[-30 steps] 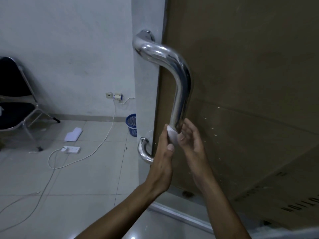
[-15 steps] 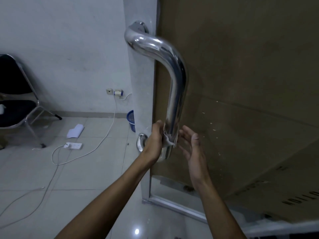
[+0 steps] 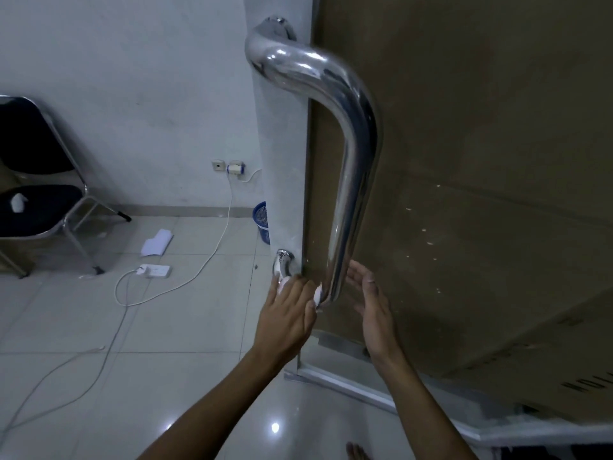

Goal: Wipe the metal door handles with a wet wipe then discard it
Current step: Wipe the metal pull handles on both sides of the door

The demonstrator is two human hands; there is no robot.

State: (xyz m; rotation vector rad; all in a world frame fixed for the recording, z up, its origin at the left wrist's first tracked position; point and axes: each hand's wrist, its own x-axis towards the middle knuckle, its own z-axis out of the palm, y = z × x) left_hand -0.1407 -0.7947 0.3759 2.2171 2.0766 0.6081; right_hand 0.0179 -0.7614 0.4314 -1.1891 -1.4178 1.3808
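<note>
A long shiny metal door handle curves down the edge of a glass door. My left hand holds a white wet wipe against the lower bend of the handle, with most of the wipe hidden under the fingers. My right hand hovers just right of the handle's lower end, fingers straight and relaxed, holding nothing. The handle's lower mount shows just above my left hand.
Brown cardboard covers the glass door. A blue waste basket stands by the wall behind the door edge. A black folding chair, a white power strip with cables and a paper lie on the tiled floor.
My left hand slid the wipe from the straight lower part of the handle down to its bottom bend. My right hand let go of the wipe and stays open beside the handle.
</note>
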